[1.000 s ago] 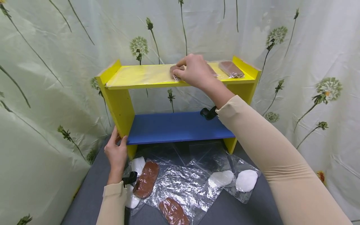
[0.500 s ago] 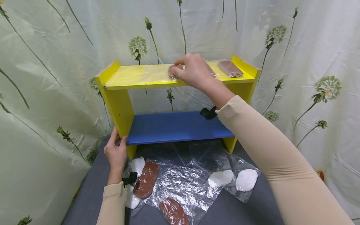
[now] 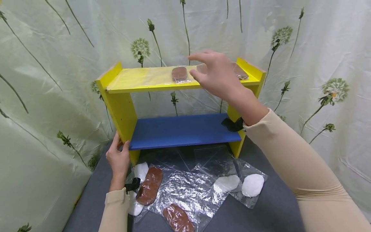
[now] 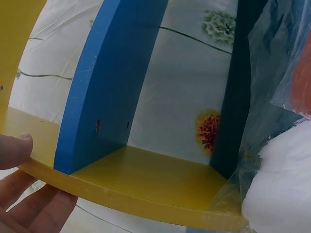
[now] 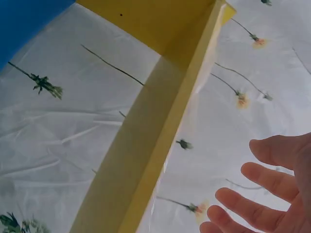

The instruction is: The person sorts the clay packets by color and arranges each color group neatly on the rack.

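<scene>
Away came my right grip [image 3: 218, 74] from the brown packet [image 3: 179, 74], fingers apart, while my left grip [image 3: 118, 158] clasped the yellow side panel [image 3: 121, 111], seemingly to steady it.

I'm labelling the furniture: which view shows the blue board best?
The head view: the blue board shows nearly its whole top. The left wrist view shows one end up close; the right wrist view, only a part.

The left hand [image 4: 41, 204] grips the yellow panel [image 4: 150, 177] near the blue shelf [image 4: 104, 92]; clear plastic [image 4: 262, 97] and a white lump [image 4: 282, 179] show at right.
</scene>
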`<action>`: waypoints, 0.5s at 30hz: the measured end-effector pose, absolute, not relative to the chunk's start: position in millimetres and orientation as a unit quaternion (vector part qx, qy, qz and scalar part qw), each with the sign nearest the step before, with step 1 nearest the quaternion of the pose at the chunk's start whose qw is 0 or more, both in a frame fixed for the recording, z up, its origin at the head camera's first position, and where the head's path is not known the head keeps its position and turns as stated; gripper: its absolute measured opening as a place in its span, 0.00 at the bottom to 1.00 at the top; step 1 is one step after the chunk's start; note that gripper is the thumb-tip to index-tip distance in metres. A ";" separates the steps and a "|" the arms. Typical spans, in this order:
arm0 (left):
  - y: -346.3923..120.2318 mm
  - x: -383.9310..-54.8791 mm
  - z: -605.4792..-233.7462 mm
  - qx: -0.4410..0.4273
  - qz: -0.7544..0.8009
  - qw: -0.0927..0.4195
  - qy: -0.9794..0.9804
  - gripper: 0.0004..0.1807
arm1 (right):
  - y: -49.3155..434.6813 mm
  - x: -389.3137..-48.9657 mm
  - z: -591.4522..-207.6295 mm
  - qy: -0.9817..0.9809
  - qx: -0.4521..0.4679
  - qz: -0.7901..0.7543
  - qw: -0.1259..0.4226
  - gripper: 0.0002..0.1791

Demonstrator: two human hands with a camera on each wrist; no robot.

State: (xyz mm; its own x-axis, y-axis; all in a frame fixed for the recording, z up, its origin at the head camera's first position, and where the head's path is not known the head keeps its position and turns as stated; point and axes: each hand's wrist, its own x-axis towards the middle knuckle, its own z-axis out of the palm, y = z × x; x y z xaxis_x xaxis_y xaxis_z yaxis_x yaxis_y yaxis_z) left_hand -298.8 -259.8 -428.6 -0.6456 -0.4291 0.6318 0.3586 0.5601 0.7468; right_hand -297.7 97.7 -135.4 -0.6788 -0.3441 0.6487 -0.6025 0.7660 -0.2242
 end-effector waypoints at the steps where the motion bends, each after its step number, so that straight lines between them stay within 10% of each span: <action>1: -259.8 -298.6 -428.8 0.024 -0.468 0.420 -0.777 0.38 | 101.8 -294.5 -136.8 -0.887 0.264 0.219 0.308 0.22; 15: -261.4 -298.1 -428.7 0.028 -0.470 0.415 -0.779 0.38 | 158.5 -266.9 -166.3 -0.849 0.240 0.246 0.400 0.22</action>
State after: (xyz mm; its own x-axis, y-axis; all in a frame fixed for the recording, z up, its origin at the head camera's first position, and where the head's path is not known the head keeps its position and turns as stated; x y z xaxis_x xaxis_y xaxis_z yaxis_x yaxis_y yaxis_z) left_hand -298.1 -261.4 -428.7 -0.6537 -0.4341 0.6198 0.3461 0.5569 0.7550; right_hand -266.9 158.5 -166.3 -0.5642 -0.2105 0.7983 -0.6049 0.7635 -0.2262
